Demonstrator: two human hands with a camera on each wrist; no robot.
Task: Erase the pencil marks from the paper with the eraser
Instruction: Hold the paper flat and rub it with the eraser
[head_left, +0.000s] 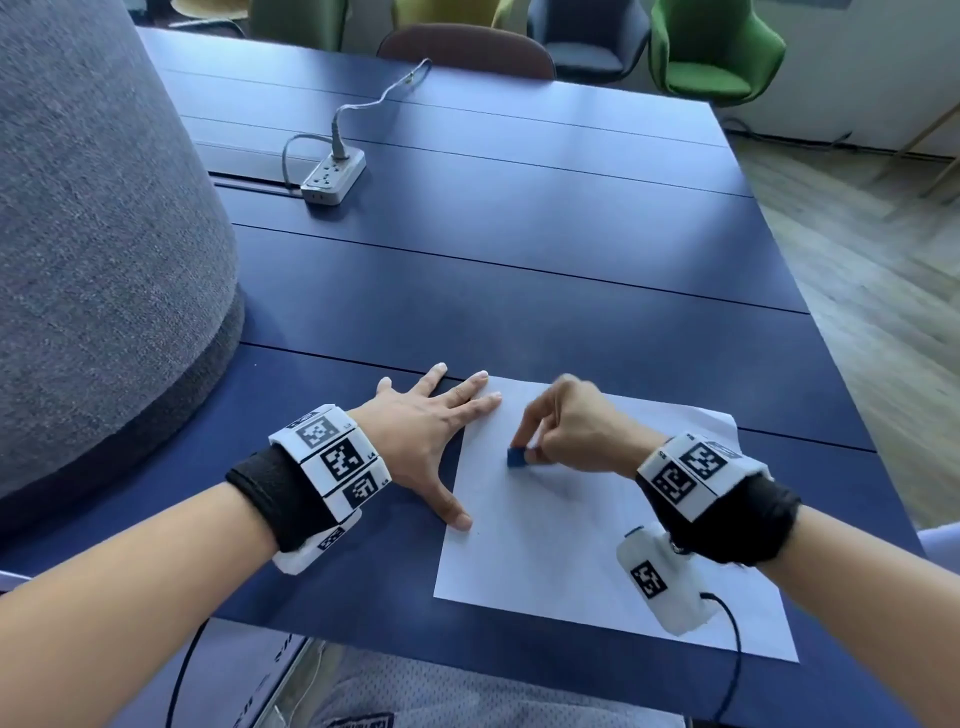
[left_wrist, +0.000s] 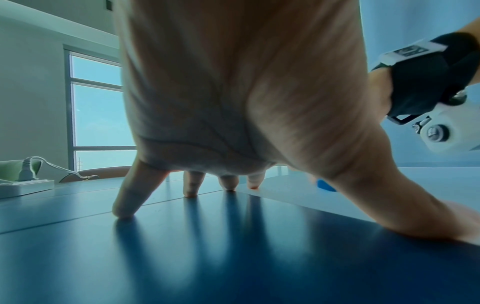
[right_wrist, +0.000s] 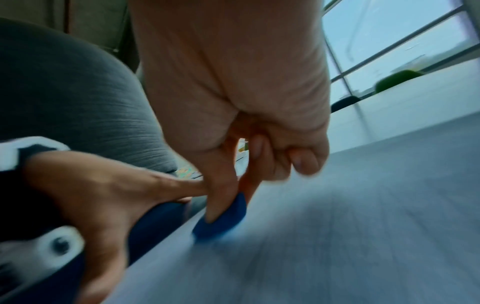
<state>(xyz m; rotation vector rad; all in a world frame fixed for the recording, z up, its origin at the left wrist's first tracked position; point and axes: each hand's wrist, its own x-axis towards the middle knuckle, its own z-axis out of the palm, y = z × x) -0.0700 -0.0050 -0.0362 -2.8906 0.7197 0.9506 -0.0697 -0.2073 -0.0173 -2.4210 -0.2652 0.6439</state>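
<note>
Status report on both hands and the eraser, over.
Left hand flat, pinning white paper sheet. Right hand pinching small blue eraser on sheet. Nothing in the way.

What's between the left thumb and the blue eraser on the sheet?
Only bare white paper. In the head view the left hand presses the sheet's left edge, and nothing lies between its thumb and the eraser, pinched by the right hand.

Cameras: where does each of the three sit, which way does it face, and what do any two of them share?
Head: worn high, looking forward and down at the table; both forearms show, the left hand spread at the paper edge, the right hand pinching the eraser.
Left wrist: low under the left palm, facing along the fingers; the right wrist shows beyond.
Right wrist: low, facing along the right hand's fingers on the eraser; the left hand shows.
Shared: all three show the eraser; head and left wrist show the power strip.
</note>
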